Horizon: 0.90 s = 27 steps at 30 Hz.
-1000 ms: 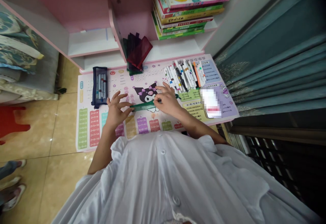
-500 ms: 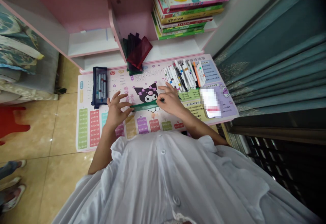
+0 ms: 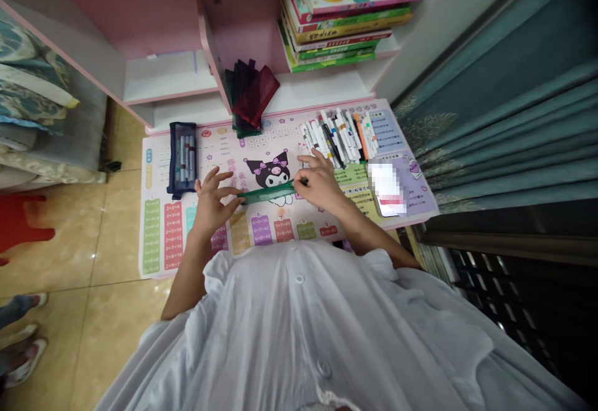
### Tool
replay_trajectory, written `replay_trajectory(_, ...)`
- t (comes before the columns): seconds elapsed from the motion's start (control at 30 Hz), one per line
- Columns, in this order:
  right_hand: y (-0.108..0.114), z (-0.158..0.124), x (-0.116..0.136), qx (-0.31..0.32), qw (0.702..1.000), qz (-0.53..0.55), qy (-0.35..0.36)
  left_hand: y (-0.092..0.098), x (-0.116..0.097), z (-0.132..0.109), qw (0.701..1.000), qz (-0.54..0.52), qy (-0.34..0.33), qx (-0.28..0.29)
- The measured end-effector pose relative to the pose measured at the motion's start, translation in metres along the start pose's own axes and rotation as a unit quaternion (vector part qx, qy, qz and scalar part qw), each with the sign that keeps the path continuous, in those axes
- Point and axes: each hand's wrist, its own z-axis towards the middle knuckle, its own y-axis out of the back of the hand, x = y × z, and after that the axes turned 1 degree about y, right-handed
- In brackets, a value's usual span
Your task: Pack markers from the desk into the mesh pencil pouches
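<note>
A green mesh zip pouch (image 3: 268, 195) is stretched between my two hands above the printed desk mat (image 3: 217, 149). My left hand (image 3: 212, 202) pinches its left end between thumb and finger, the other fingers spread. At the right end, the thumb and forefinger of my right hand (image 3: 320, 180) are closed on the pouch's zip edge; the zip pull itself is hard to make out. Left of my hands lies a dark blue mesh pouch (image 3: 176, 171) with several markers (image 3: 188, 155) in it. Beyond my right hand is a pile of white markers (image 3: 343, 137).
Dark red and green mesh pouches (image 3: 255, 96) lie at the shelf's edge. A stack of books (image 3: 336, 31) stands on the shelf. A phone (image 3: 387, 190) lies at the mat's right side. Curtains (image 3: 490, 106) hang on the right, and a red stool (image 3: 23, 224) stands on the left.
My right hand has slid a little to the right along the green pouch's top edge. My left hand stays at the left end.
</note>
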Motion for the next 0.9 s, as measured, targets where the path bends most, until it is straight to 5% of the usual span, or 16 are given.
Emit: replay_trajectory(0.9,0.003,-0.004,-0.017,-0.048,0.998,0.014,-0.032,0.0,0.0,0.0,1.0,-0.008,0.0,-0.006)
